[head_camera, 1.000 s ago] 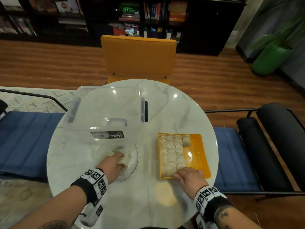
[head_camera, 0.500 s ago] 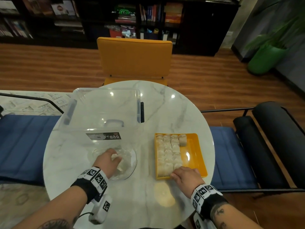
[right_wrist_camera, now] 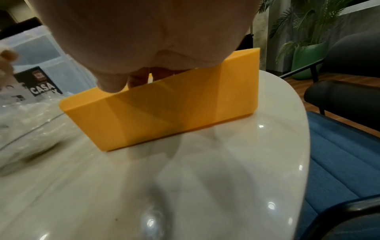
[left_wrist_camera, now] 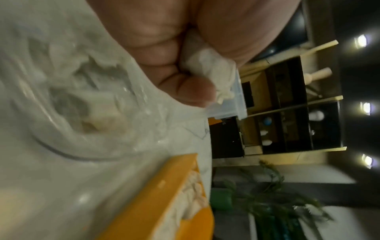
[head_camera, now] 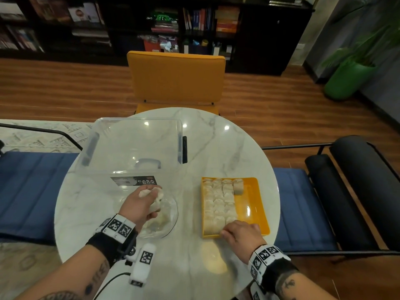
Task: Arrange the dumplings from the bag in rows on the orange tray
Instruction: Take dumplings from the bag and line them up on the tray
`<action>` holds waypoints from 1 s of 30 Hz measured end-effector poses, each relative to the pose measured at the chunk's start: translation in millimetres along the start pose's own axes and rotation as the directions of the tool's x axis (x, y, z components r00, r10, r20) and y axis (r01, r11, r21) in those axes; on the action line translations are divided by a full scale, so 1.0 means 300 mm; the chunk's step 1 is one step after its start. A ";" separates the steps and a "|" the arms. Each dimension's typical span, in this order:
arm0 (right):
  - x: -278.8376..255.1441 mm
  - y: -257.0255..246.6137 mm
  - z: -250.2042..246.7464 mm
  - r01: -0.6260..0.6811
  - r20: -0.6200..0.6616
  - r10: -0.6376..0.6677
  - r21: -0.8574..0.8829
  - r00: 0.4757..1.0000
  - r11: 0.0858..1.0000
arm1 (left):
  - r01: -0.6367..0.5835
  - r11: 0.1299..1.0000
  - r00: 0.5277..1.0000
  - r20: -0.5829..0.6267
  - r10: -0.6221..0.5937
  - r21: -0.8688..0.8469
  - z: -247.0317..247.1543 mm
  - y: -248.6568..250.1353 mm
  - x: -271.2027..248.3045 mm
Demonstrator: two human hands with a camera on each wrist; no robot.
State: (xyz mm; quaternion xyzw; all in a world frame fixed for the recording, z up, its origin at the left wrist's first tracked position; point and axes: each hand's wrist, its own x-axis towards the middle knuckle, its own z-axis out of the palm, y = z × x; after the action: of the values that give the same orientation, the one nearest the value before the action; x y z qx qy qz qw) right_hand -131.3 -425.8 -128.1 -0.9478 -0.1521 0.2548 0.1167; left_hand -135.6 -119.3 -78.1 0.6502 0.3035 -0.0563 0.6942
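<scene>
The orange tray (head_camera: pixel 252 204) lies at the right of the round marble table, with pale dumplings (head_camera: pixel 218 204) in three lines along its left part and one more (head_camera: pixel 238 186) at the far end. My right hand (head_camera: pixel 236 231) holds the tray's near wall (right_wrist_camera: pixel 164 112), thumb in front, fingers behind. My left hand (head_camera: pixel 154 199) hovers over the clear bag (head_camera: pixel 167 223) and grips a dumpling (left_wrist_camera: pixel 209 69) in curled fingers. More dumplings (left_wrist_camera: pixel 102 120) lie in the bag.
A clear plastic box (head_camera: pixel 134 148) labelled CASA BOX stands just behind the bag. A yellow chair (head_camera: pixel 175 79) is at the far side, with blue seats left and right. The table edge (head_camera: pixel 276 202) runs close to the tray's right side.
My left hand has risen out of the bag with a dumpling in its grip, moving away from me. My right hand has stayed on the tray's near edge.
</scene>
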 end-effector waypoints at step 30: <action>0.036 -0.044 -0.451 0.274 -0.345 -0.095 0.519 0.934 0.810 | 0.312 0.928 0.918 0.316 -0.240 -0.203 0.423 0.105 -0.038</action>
State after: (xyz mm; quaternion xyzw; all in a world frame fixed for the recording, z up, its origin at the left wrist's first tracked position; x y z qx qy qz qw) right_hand -55.4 -429.2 -14.7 -0.8797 -0.1435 0.1270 0.4352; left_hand -85.8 -237.1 -49.0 0.4932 0.2940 -0.2091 0.7916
